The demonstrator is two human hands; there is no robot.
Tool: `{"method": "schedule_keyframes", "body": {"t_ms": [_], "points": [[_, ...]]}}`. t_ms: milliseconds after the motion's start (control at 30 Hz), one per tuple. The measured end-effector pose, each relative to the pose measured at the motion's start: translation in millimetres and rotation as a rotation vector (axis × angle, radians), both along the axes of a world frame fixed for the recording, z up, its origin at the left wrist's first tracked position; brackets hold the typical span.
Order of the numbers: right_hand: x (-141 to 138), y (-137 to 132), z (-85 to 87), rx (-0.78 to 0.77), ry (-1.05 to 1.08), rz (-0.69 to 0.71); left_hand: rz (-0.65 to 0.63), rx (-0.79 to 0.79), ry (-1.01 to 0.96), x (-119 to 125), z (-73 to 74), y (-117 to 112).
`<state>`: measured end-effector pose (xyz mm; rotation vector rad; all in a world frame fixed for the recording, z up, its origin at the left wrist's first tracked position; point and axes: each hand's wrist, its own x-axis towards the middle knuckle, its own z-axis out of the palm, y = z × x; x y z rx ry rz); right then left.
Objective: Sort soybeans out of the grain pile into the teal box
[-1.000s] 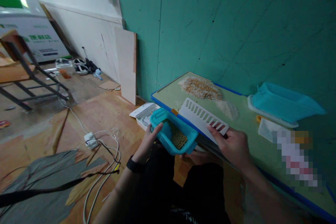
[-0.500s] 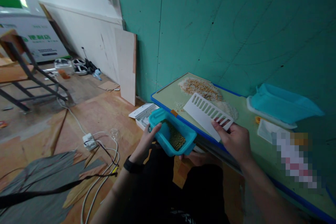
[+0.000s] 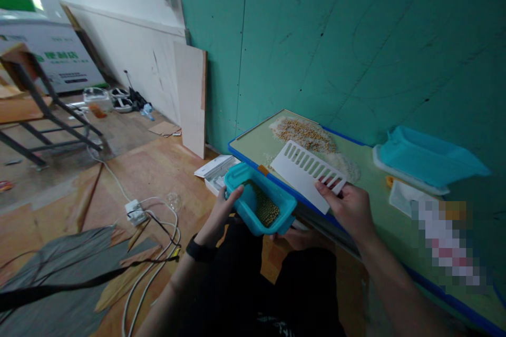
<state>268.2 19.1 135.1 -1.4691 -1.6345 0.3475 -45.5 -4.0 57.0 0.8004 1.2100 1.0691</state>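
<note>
My left hand grips the near end of a small teal tub with yellow-green beans in it, held just off the table's front edge. A white slotted scraper lies flat over the green table, and my right hand is closed on its near corner. Beyond the scraper lies a heap of beans mixed with rice, with a patch of white rice beside it.
A teal tray on a white lid and a white packet sit on the table's right part. A green wall stands close behind. On the floor are a white box, a power strip with cables, and a leaning board.
My right hand lifted the scraper off the tub's rim and carried it further onto the table, toward the heap. The tub and my left hand barely moved.
</note>
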Motion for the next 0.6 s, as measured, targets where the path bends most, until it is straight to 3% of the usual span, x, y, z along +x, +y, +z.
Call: {"method": "schedule_keyframes", "body": {"t_ms": [600], "points": [[-11.2,-9.5,1.3,0.013,0.07,-0.009,0.013,0.003,0.02,0.1,1.9,2.7]]}}
